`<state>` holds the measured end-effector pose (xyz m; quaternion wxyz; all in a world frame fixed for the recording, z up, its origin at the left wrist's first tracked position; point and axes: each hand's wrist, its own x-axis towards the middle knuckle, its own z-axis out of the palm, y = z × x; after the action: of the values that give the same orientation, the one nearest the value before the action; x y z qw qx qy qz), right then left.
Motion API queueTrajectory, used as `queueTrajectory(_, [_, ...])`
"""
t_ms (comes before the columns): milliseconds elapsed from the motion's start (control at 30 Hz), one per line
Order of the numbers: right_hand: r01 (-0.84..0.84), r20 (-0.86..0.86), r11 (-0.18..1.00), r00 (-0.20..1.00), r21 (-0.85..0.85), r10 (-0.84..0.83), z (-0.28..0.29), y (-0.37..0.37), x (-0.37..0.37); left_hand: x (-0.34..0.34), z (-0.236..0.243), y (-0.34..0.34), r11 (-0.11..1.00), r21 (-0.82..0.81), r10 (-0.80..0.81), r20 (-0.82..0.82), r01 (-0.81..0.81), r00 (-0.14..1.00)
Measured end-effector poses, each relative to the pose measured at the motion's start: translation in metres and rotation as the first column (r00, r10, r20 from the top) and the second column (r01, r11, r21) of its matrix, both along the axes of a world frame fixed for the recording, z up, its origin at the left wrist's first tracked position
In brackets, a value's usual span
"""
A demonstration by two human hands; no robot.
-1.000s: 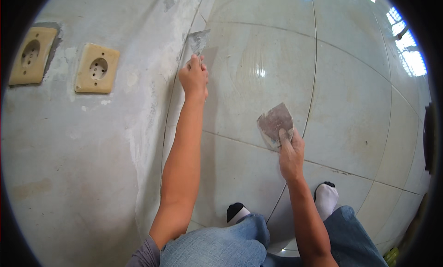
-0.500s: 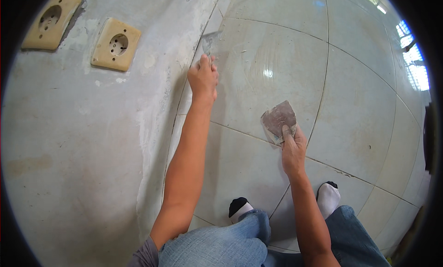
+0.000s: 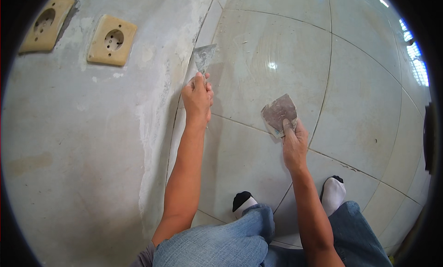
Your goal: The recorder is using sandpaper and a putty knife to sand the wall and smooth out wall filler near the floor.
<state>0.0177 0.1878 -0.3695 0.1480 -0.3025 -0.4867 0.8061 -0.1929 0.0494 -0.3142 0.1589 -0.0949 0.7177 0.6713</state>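
Observation:
A putty knife [image 3: 204, 54] with a triangular metal blade sits in my left hand [image 3: 197, 98], fingers wrapped round its handle. Its blade is by the narrow tiled strip at the foot of the rough grey plaster wall [image 3: 138, 96]; whether it touches there I cannot tell. Lower right of it, my right hand [image 3: 294, 144] grips a square brownish flat piece [image 3: 278, 111] with whitish, crusted edges, thumb on its face, over the tiled floor [image 3: 360, 105].
Two beige wall sockets [image 3: 123, 38] are on the wall at upper left. My socked feet [image 3: 333, 195] and jeans [image 3: 207, 244] are at the bottom. A dark object [image 3: 428, 138] stands at the far right rim, below a bright reflection on the tiles.
In the last half second my left hand and putty knife have come down the view toward me. The right hand with the flat piece has shifted only slightly up. The view has also shifted a little.

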Motion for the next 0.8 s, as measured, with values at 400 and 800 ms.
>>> queueTrajectory(400, [0.049,-0.004,0.997,0.999,0.058,-0.049,0.014,0.007,-0.005,0.040,0.003,-0.026,0.998,-0.056,0.026,0.028,-0.025,0.999])
queueTrajectory(800, [0.047,-0.018,0.998,0.999,0.030,-0.046,0.011,0.004,-0.002,0.005,0.011,0.002,0.995,-0.069,-0.069,0.004,0.069,0.998])
